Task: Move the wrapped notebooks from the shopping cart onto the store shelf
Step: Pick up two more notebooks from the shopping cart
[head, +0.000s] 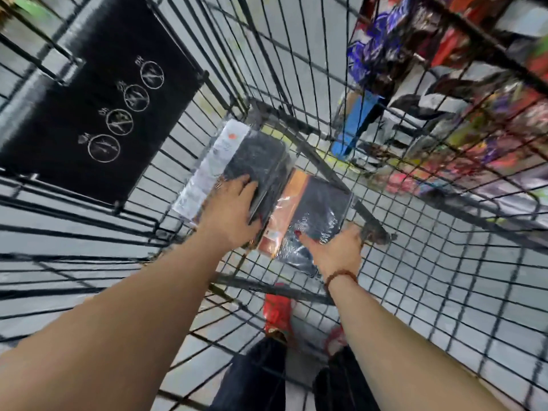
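While both wrapped notebooks lie on the wire floor of the shopping cart [415, 262], the task looks barely begun, since none can be seen on the store shelf [474, 93] up and to the right of the hands. The left hand [228, 212] lies flat with fingers spread on the white-banded notebook [237, 161], pressing rather than clasping it. The right hand [338, 250] curls around the near edge of the orange-banded notebook [311, 209], thumb on its plastic wrap. The two packs touch side by side. Both remain to be lifted out and shelved.
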Available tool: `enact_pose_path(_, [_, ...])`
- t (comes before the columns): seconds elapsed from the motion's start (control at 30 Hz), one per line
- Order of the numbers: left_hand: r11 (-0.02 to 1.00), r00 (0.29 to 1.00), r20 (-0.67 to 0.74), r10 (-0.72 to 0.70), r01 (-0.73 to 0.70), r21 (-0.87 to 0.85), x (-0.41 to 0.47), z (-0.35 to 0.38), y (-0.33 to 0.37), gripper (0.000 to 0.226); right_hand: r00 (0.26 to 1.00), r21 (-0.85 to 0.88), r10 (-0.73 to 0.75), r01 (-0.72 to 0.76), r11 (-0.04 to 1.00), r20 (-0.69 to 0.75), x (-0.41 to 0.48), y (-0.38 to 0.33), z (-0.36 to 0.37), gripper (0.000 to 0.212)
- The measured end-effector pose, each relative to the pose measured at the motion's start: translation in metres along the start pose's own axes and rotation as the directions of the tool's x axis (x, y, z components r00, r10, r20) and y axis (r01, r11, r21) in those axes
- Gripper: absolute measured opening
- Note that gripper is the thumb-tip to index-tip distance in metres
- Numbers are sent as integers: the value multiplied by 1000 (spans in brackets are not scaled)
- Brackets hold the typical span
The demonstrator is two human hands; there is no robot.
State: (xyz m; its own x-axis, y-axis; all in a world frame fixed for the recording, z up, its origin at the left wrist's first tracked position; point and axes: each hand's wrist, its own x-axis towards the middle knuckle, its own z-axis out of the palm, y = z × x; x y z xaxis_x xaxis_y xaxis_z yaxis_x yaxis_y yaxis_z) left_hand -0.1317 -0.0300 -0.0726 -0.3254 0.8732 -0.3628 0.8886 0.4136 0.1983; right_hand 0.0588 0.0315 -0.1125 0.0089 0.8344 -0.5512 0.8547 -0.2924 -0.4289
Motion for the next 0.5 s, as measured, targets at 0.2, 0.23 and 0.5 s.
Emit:
enact_pose_path(0.2, [998, 999, -30, -19, 17, -60, -4, 0, 4, 74, 999, 55, -41, 41, 998, 9, 6, 12, -2, 61])
enact_pose_path(0.23, [997, 999, -27, -29, 27, -71, -4, 0, 5, 74, 999, 104, -43, 42, 994, 9, 7, 17, -4, 52])
enact_pose_path(0.5, [833, 976, -96, -196, 114, -542, -2, -8, 29, 41, 991, 497, -70, 120, 859, -118, -13, 23, -37, 21])
